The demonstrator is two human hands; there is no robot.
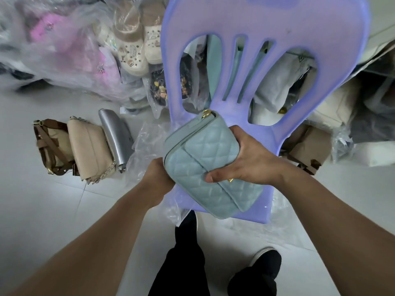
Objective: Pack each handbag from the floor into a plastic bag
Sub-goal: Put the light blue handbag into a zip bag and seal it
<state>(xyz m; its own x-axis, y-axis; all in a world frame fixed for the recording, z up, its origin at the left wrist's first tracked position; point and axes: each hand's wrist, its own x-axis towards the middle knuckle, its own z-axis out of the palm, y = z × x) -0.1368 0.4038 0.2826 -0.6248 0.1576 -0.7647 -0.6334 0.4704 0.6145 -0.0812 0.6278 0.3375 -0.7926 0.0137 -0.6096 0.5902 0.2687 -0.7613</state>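
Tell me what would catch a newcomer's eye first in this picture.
The pale blue quilted handbag at centre, held by the left hand at its left end and the right hand across its flap. Behind it rises a lilac plastic chair, and on the floor to the left three handbags lie in a row.
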